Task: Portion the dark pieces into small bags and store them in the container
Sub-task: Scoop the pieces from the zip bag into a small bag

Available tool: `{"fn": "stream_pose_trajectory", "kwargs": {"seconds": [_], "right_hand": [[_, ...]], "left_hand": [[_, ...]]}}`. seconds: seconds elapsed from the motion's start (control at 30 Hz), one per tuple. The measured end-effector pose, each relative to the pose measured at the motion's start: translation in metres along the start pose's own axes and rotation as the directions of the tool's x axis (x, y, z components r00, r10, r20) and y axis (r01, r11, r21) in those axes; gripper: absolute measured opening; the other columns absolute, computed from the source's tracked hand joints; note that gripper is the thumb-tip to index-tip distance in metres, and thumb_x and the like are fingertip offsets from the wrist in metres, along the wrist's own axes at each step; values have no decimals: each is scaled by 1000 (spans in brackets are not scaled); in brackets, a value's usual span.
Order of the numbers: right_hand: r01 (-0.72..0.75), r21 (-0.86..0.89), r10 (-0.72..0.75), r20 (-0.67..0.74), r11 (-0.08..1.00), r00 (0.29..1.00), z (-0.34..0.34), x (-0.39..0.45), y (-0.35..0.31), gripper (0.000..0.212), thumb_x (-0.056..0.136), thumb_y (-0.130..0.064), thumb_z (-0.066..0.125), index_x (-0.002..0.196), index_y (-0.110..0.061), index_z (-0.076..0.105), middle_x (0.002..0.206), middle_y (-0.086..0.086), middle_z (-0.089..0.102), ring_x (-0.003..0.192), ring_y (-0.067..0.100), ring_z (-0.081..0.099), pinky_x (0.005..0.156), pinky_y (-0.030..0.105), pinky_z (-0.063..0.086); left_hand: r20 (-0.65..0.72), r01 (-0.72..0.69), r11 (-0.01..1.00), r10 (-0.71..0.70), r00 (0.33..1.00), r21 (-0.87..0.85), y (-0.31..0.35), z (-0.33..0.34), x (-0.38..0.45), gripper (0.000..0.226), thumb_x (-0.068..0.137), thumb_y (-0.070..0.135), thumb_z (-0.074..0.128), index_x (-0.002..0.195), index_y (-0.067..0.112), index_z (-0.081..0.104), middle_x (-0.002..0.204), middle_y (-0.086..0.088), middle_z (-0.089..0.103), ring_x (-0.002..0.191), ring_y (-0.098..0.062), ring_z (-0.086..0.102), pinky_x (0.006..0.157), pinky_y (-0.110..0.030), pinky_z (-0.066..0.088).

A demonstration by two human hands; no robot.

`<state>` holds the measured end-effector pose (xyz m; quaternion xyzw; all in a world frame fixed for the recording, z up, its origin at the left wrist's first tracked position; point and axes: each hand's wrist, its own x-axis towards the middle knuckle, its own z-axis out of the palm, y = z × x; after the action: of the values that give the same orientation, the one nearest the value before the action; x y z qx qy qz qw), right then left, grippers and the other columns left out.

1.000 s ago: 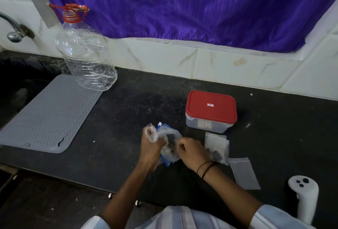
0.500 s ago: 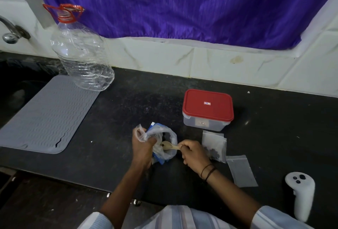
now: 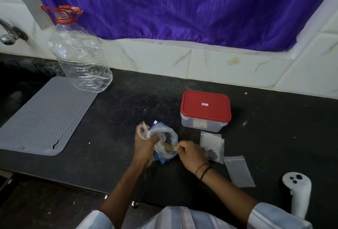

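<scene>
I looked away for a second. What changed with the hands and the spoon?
The right hand drew the spoon partly back out of the big bag. The left hand still grips the bag's neck; the container stayed shut.

Two hands were in view, the left hand [image 3: 144, 143] and the right hand [image 3: 193, 153]. There was one large plastic bag [image 3: 165, 137], one small wooden spoon [image 3: 171, 148], one red-lidded container [image 3: 205, 110] and two small bags: a filled small bag [image 3: 213, 145] and an empty small bag [image 3: 238, 171] nearer right. Far left stood one clear bottle [image 3: 78, 56], with one grey mat [image 3: 45, 115]; near right lay one white controller [image 3: 297, 193].
</scene>
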<state>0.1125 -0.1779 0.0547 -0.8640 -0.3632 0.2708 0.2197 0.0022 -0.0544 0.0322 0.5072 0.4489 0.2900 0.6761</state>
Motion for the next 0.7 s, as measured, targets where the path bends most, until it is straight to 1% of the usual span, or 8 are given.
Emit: {"fn": "stream_pose_trajectory", "kwargs": {"seconds": [0.1, 0.2, 0.3, 0.43, 0.5, 0.57, 0.6, 0.7], "right_hand": [[-25, 163, 33, -43, 986, 999, 0, -5, 5, 21, 99, -23, 49, 89, -21, 68, 80, -5, 64, 72, 7, 60, 67, 25, 52], [-1, 230, 37, -152, 973, 988, -2, -9, 7, 20, 96, -21, 53, 88, -22, 70, 77, -8, 65, 71, 5, 60, 67, 23, 50], [23, 313, 54, -235, 950, 971, -8, -10, 10, 20, 94, -19, 55, 81, -25, 70, 72, -10, 64, 68, 4, 58, 62, 20, 44], [49, 392, 67, -277, 919, 958, -20, -10, 13, 22, 91, -18, 57, 75, -25, 71, 62, -4, 63, 59, 8, 55, 58, 30, 44], [77, 429, 62, -299, 900, 952, -27, -10, 10, 23, 89, -18, 58, 71, -23, 71, 59, -1, 62, 57, 10, 53, 58, 35, 44], [123, 476, 42, -321, 871, 946, -36, -11, 4, 23, 88, -17, 57, 70, -18, 72, 53, -2, 56, 54, 10, 49, 54, 35, 41], [145, 498, 28, -324, 855, 946, -40, -11, 0, 23, 88, -16, 57, 70, -17, 72, 50, -5, 54, 52, 10, 47, 53, 33, 39], [210, 533, -28, -328, 820, 944, -51, -14, -15, 27, 88, -14, 57, 66, -21, 71, 47, -8, 50, 49, 11, 45, 50, 32, 36]], "left_hand": [[-56, -19, 999, 22, 998, 43, 4, 2, -1, 53, 81, -11, 60, 128, 11, 48, 105, -11, 63, 93, -23, 67, 75, -36, 57], [-80, -59, 991, 69, 994, 118, 6, 0, -1, 60, 82, -10, 62, 133, 15, 44, 110, -10, 61, 98, -23, 67, 79, -37, 58], [-75, -98, 978, 114, 991, 185, 10, -2, -3, 54, 82, -5, 67, 122, 23, 46, 107, -8, 61, 93, -22, 67, 75, -36, 60], [-58, -183, 946, 205, 977, 267, 15, -5, -9, 49, 82, 12, 78, 116, 27, 47, 102, 4, 60, 91, -11, 64, 71, -25, 52], [-85, -230, 924, 267, 960, 306, 16, -9, -11, 44, 81, 23, 81, 108, 33, 48, 106, 3, 60, 94, -9, 63, 73, -23, 51], [-114, -282, 874, 351, 929, 395, 17, -13, -12, 39, 82, 27, 80, 107, 28, 51, 111, 1, 53, 97, -7, 57, 73, -18, 46], [-122, -302, 847, 388, 913, 437, 17, -15, -13, 39, 82, 28, 80, 109, 24, 51, 112, 1, 50, 98, -8, 55, 75, -18, 45], [-131, -353, 778, 480, 867, 519, 19, -19, -15, 42, 80, 29, 80, 109, 22, 51, 108, 4, 47, 103, -19, 53, 82, -32, 50]]}}
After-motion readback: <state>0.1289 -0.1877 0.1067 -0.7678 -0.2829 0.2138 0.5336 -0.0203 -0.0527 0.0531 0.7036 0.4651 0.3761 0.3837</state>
